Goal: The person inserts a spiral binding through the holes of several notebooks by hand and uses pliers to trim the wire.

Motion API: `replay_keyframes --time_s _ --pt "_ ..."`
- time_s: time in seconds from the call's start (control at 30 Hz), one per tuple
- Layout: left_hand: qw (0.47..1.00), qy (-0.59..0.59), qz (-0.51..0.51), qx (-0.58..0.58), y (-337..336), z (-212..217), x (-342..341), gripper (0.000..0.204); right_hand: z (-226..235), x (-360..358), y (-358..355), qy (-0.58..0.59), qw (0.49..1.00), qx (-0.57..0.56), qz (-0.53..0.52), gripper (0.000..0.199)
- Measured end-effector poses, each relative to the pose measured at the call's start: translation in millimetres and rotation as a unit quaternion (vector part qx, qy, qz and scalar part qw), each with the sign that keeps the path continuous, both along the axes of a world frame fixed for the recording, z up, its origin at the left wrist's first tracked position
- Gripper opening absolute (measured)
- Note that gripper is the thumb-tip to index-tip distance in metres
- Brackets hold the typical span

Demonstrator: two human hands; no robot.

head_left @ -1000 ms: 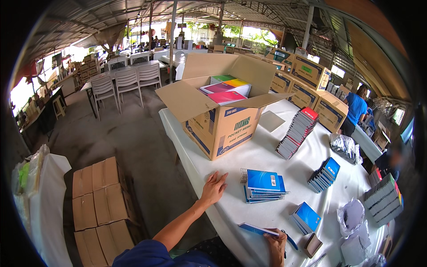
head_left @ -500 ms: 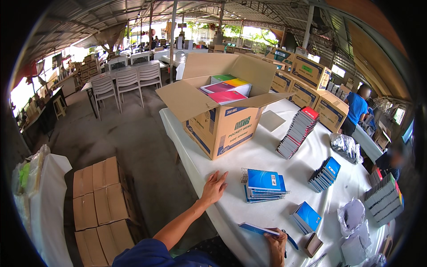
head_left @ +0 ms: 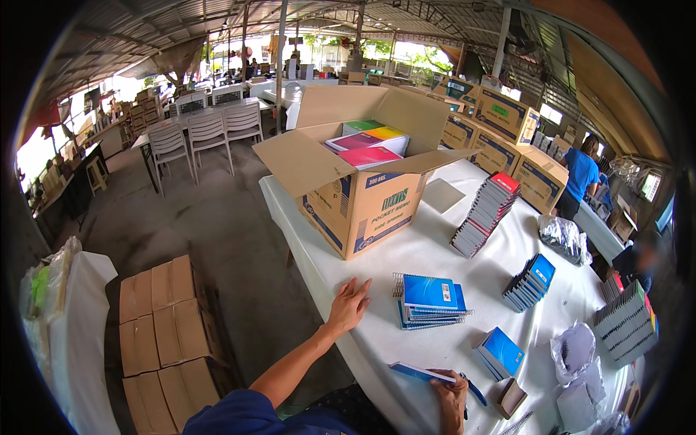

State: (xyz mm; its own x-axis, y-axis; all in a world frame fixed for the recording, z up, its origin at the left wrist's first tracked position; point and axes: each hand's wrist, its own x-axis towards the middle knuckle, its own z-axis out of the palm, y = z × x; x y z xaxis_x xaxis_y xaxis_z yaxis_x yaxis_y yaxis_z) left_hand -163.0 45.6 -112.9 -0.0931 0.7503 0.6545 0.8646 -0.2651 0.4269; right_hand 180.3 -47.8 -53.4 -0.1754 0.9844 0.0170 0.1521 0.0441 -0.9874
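Note:
My left hand [head_left: 350,304] lies flat near the table's left edge, fingers spread and holding nothing. At the near edge my right hand [head_left: 451,397] grips a blue notebook [head_left: 417,372], tilted so that mostly its edge shows. Just right of that hand lies a tool with a blue handle [head_left: 476,391], its other end hidden. Between my hands and the open carton sits an uneven pile of blue spiral notebooks [head_left: 429,293]. Another small stack of blue notebooks [head_left: 500,354] stands right of my right hand, beside a brown block [head_left: 510,399].
An open carton [head_left: 377,217] filled with colourful notebooks stands at the table's far left. Red notebooks [head_left: 486,214], more blue ones [head_left: 530,283] and a grey-edged stack [head_left: 627,326] stand on the white tablecloth [head_left: 362,355]. Plastic bags [head_left: 573,351] lie at right; closed cartons [head_left: 163,341] fill the floor left.
Both my hands and the notebook stay practically where they were. In the background at right, a person in a blue shirt has turned.

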Motion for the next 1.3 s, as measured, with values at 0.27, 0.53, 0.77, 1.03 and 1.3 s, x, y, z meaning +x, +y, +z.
replay_keyframes --time_s 0.27,0.53,0.77,1.03,1.3 --pt "0.998 -0.024 -0.015 -0.049 -6 -2 -13 0.062 18 -17 -2 0.026 0.999 0.009 0.018 0.024" --pt "0.949 -0.182 -0.251 -0.056 -101 53 67 0.089 33 -14 -10 -0.012 0.998 -0.056 0.006 0.027" --pt "0.856 -0.313 -0.353 -0.212 -84 47 111 0.096 15 -7 -1 -0.092 0.995 -0.037 -0.001 0.027" --pt "0.766 -0.394 -0.473 -0.186 -71 40 121 0.09 6 -21 -11 0.058 0.997 0.038 -0.042 0.021" --pt "0.664 -0.515 -0.467 -0.276 -67 49 106 0.052 2 -14 -1 0.183 0.982 -0.009 -0.043 0.018"
